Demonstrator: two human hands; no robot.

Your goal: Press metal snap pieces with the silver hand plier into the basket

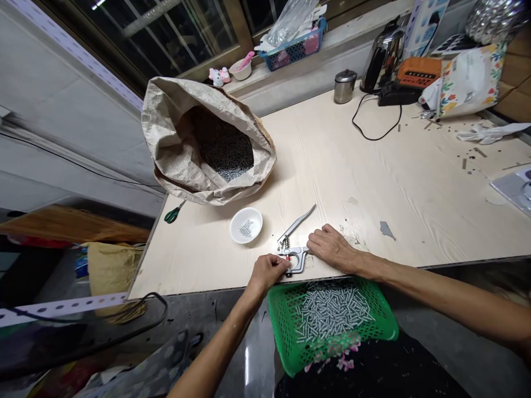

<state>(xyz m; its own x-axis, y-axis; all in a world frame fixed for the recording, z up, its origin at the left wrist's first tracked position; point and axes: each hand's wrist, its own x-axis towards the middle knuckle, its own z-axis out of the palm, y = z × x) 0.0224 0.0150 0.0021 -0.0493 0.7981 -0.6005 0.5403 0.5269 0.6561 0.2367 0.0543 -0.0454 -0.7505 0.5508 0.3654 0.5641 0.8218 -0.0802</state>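
Curled fingers of the right hand (332,249) clasp the handle end of a grey hand press (301,260); the left hand's (267,272) fingertips bunch at its working end, pinching what I cannot tell. Nearest, a green basket (282,337) holds metal pins (336,309); just beyond, at the table's (415,182) edge, the press has its lever (299,223) raised. Lining up seems in hand; the next move calls for steadiness and clear fingertips. Farther back stand a white bowl (234,236) and a sack (174,160).

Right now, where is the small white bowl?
In the head view, the white bowl sits on the table slightly left of centre, between the sack and the silver hand press.
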